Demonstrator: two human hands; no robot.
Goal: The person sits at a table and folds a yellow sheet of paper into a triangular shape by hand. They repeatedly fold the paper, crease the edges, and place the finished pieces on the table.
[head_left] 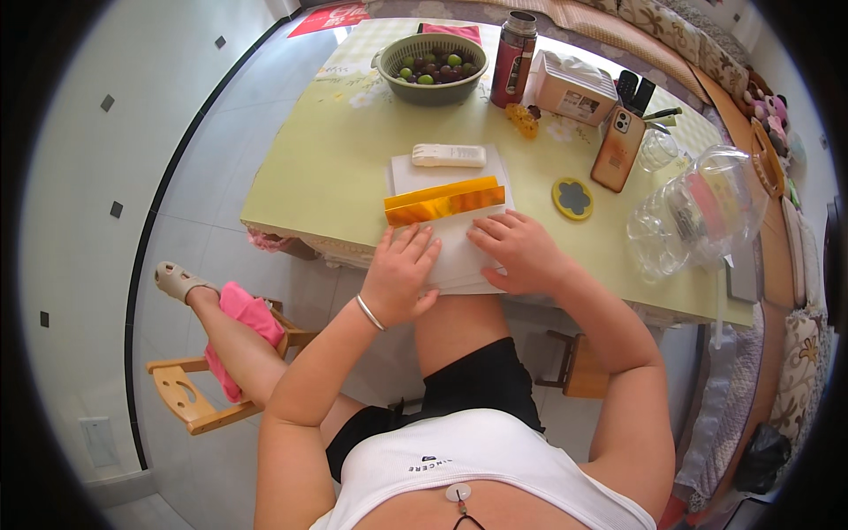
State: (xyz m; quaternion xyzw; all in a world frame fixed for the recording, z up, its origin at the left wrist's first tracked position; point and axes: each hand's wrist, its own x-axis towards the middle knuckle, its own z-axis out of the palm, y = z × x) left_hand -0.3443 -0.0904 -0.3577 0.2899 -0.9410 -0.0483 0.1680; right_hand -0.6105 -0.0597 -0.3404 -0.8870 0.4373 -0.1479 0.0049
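Both hands lay flat on a white paper sheet [459, 256] at the near edge of the yellow bench [327, 168]. Left hand [399, 272] and right hand [521, 252] pressed down with fingers spread apart, gripping nothing. A folded gold-orange paper strip [444, 200] stood just beyond the fingertips, on the white stack. The paper looked thin, light, limp and easily creased; best taken by an edge or corner, pinched lightly. A white remote-like bar [449, 155] lay farther back.
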